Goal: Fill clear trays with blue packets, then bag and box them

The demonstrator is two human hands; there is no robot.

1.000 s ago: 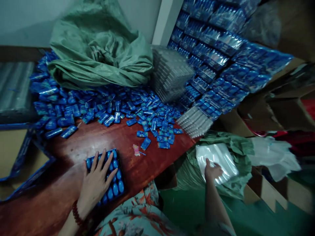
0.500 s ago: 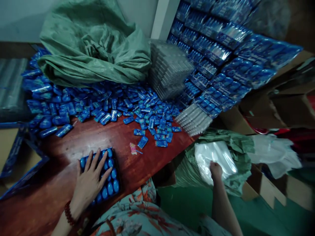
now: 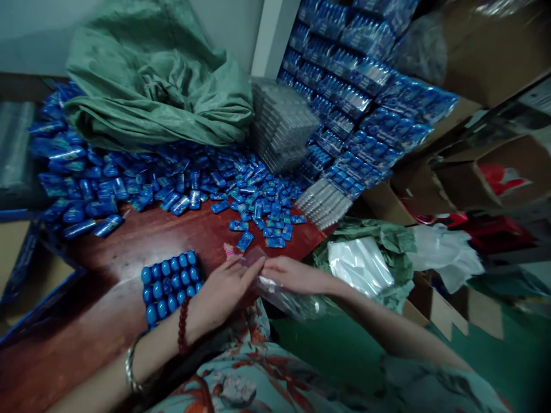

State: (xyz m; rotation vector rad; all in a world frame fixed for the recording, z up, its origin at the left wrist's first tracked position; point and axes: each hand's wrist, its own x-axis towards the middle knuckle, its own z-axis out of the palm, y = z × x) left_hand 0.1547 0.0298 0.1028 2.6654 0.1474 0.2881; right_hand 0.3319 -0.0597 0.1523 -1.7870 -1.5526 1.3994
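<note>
In the head view a clear plastic bag point(image 3: 297, 304) hangs over the table's front edge. My right hand point(image 3: 295, 275) grips its upper edge, with the fingers closed. Right against it, my left hand point(image 3: 226, 287) has its fingertips closed on the same edge, partly hidden. To the left a tray of blue egg-shaped pieces point(image 3: 170, 281) rests in rows on the table, partly behind my left forearm. A small pink wrapper point(image 3: 228, 250) lies just beyond my left fingers. At the right, a stack of clear plastic bags point(image 3: 359, 264) sits in an opened green sack point(image 3: 390, 229).
Many loose blue packets point(image 3: 193, 189) cover the back of the red-brown table point(image 3: 103, 275). Above them bulges a green sack point(image 3: 167, 86). Stacked clear trays point(image 3: 279, 126) and wrapped blue packs point(image 3: 336, 74) rise behind. Cardboard boxes point(image 3: 512, 172) stand at the right.
My left hand has left the tray of blue pieces and moved right. My right hand has come from the bag stack to meet it, bringing a clear plastic bag. The view has turned slightly right.
</note>
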